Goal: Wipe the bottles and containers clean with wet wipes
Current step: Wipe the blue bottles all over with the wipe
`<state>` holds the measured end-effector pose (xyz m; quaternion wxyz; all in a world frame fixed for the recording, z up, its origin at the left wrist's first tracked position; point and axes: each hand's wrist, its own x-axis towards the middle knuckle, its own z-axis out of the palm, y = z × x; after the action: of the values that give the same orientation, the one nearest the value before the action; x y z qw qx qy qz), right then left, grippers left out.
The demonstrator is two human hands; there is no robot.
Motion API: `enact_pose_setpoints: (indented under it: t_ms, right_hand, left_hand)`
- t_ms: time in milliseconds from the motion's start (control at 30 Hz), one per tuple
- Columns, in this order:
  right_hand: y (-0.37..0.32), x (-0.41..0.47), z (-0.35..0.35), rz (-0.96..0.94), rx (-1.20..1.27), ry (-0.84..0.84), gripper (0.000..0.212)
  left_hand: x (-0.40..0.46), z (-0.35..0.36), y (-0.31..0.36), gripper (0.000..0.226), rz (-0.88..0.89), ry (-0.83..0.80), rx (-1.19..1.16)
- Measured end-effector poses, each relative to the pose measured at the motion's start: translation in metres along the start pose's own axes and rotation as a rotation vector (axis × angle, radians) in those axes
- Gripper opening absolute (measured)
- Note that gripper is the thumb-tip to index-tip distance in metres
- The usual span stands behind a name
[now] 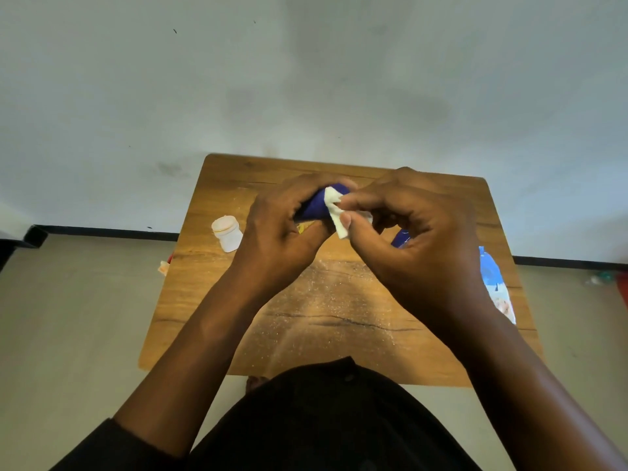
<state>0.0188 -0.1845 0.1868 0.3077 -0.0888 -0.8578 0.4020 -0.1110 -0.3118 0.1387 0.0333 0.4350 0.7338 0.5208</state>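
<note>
My left hand grips a dark blue container above the wooden table, its fingers curled round it so most of it is hidden. My right hand pinches a folded white wet wipe between thumb and fingers and presses it against the blue container. A small white jar with a pale lid stands on the table to the left of my left hand. A blue wet-wipe pack lies at the table's right edge, partly behind my right wrist.
Another blue object peeks out under my right hand. Fine powder or dust covers the table's middle. A small orange-and-white scrap lies on the floor by the table's left edge. A white wall stands just behind the table.
</note>
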Motion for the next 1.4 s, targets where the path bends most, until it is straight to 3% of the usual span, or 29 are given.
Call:
enact_pose_setpoints:
  t_ms: [133,300,500,700,867,1100,1267,1400]
  right_hand:
    - [0.011,0.008,-0.008,-0.006,-0.066,0.055,0.015]
    - [0.007,0.002,-0.009,-0.019,-0.027,-0.016,0.013]
    - [0.01,0.01,-0.008,0.004,-0.079,0.077,0.011]
    - [0.006,0.007,-0.007,-0.007,-0.027,0.043,0.012]
    - [0.008,0.014,-0.008,0.005,-0.076,0.104,0.01]
    - [0.001,0.011,-0.003,-0.008,-0.048,0.083,0.011]
    - [0.011,0.015,-0.015,0.085,-0.145,0.093,0.009]
    - [0.007,0.014,-0.026,0.128,-0.019,0.122,0.017]
  left_hand:
    - [0.0,0.004,-0.001,0.04,-0.032,0.006,0.009]
    - [0.001,0.009,0.003,0.034,-0.032,0.01,-0.087]
    - [0.003,0.011,-0.001,0.043,-0.047,0.019,-0.024]
    - [0.006,0.014,-0.001,0.032,-0.01,0.0,-0.059]
    - [0.006,0.013,0.002,0.043,-0.042,0.047,-0.046]
    - [0.006,0.014,0.002,0.031,-0.017,0.035,-0.057]
    - [0.007,0.005,0.012,0.043,-0.077,0.063,-0.006]
    - [0.008,0.0,0.015,0.087,-0.225,0.02,0.057]
